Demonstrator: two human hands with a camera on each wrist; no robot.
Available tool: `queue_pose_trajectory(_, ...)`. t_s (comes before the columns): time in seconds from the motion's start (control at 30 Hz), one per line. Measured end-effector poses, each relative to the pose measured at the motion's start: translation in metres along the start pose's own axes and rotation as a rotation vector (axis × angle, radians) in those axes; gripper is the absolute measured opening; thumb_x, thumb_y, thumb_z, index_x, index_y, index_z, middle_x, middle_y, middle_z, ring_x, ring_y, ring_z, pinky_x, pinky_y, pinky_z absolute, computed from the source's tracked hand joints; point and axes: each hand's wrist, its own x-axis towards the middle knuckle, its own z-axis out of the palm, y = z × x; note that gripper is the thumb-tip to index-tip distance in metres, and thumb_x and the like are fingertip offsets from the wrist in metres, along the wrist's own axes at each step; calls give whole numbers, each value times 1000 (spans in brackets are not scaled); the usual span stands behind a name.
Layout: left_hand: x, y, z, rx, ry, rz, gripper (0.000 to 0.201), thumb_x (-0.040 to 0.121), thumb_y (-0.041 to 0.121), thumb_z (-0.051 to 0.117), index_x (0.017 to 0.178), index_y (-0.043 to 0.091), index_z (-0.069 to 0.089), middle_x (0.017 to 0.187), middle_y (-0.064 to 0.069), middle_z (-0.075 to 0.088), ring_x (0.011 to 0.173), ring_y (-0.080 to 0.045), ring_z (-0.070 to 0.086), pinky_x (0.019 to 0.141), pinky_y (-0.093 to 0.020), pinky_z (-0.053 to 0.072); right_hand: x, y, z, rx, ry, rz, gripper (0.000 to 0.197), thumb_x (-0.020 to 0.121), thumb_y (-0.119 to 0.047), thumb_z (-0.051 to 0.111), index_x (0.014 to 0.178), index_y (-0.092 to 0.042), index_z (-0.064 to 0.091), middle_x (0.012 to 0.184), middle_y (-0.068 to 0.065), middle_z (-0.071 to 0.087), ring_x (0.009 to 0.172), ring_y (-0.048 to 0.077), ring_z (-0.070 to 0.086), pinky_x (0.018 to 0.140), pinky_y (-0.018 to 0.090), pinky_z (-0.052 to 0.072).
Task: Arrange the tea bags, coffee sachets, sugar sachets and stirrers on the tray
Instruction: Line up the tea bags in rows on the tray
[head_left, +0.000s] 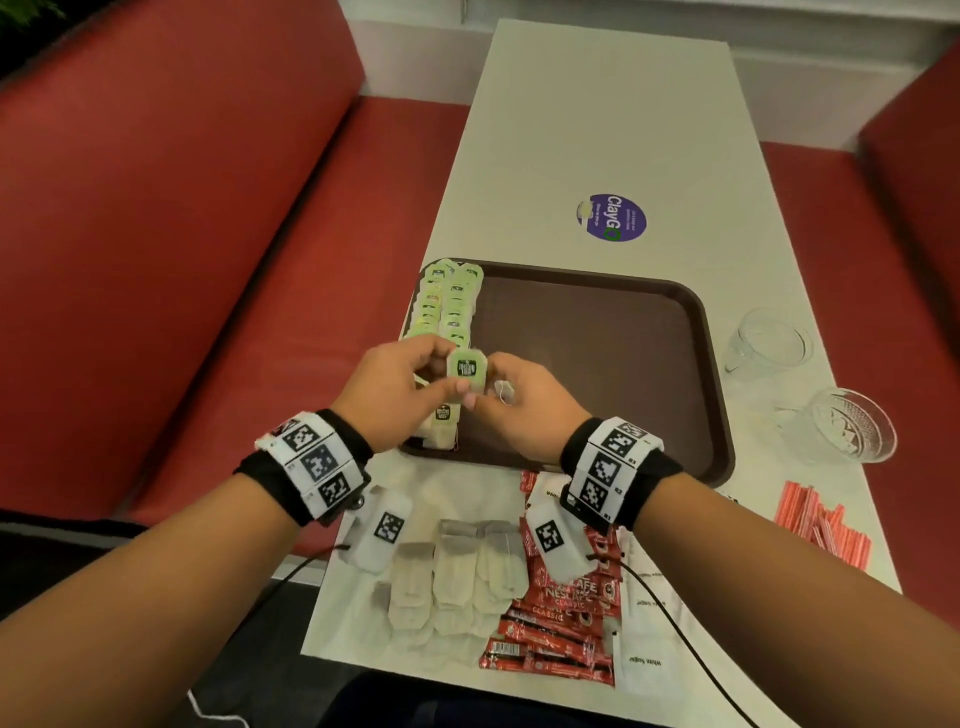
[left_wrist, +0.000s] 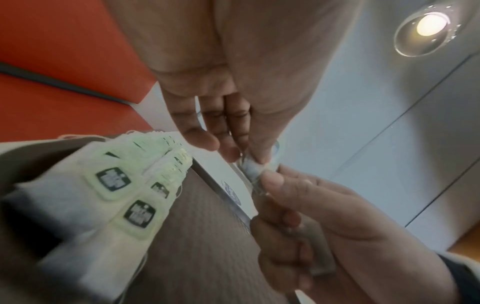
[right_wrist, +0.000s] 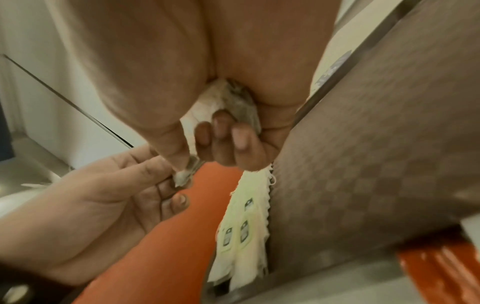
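Over the tray's near-left part, both hands meet on one tea bag with a green tag (head_left: 466, 370). My left hand (head_left: 410, 374) pinches its left side and my right hand (head_left: 511, 395) pinches its right side. In the right wrist view more tea bags (right_wrist: 228, 100) are bunched in the right palm under curled fingers. The brown tray (head_left: 597, 364) carries two overlapping rows of green-tagged tea bags (head_left: 441, 306) along its left edge. Loose tea bags (head_left: 457, 571), red coffee sachets (head_left: 561, 623), white sugar sachets (head_left: 644, 665) and red-striped stirrers (head_left: 826, 525) lie on the table.
Two clear glasses (head_left: 769, 343) (head_left: 852, 426) stand to the right of the tray, near the table's right edge. A purple round sticker (head_left: 613, 218) lies on the white table beyond the tray. Red bench seats flank the table. Most of the tray's floor is bare.
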Motion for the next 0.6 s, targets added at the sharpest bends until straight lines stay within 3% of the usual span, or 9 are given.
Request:
queue_pose_trajectory(0.07, 29, -2, 3, 28, 69, -63, 26, 82, 27, 80, 100, 29, 62, 84, 3, 68, 73, -9, 63, 67, -23, 54, 8, 12, -3, 27, 50, 90, 20, 91, -30, 66, 104, -25, 51, 87, -7, 61, 71, 9, 57, 67, 30, 47)
queue_pose_trajectory(0.17, 83, -3, 3, 37, 136, -140, 30, 80, 24, 82, 99, 28, 59, 82, -2, 69, 65, -9, 59, 60, -22, 48, 15, 19, -12, 139, 102, 177, 20, 87, -35, 60, 101, -25, 50, 78, -3, 57, 64, 14, 50, 66, 38, 42)
queue_pose_trajectory(0.3, 155, -11, 11, 179, 114, -198, 37, 77, 23, 84, 103, 24, 59, 86, 3, 69, 76, -9, 65, 64, -24, 51, 27, 24, -30, 304, 134, 193, 20, 80, -31, 42, 95, -18, 38, 72, -2, 44, 65, 15, 39, 61, 35, 34)
queue_pose_trajectory(0.43, 200, -27, 22, 336, 36, -271, 40, 72, 27, 86, 101, 26, 59, 98, 2, 68, 89, -16, 66, 83, -36, 56, 41, 35, -43, 280, 198, 213, 4, 92, -23, 30, 91, -21, 33, 86, 6, 38, 77, 20, 33, 63, 34, 33)
queue_pose_trajectory(0.6, 217, -39, 29, 445, 20, -304, 35, 72, 32, 85, 97, 27, 61, 98, 3, 69, 94, -19, 65, 85, -38, 56, 58, 38, -47, 158, 260, 155, 16, 93, -5, 35, 88, -20, 38, 76, 3, 44, 66, 17, 40, 59, 35, 36)
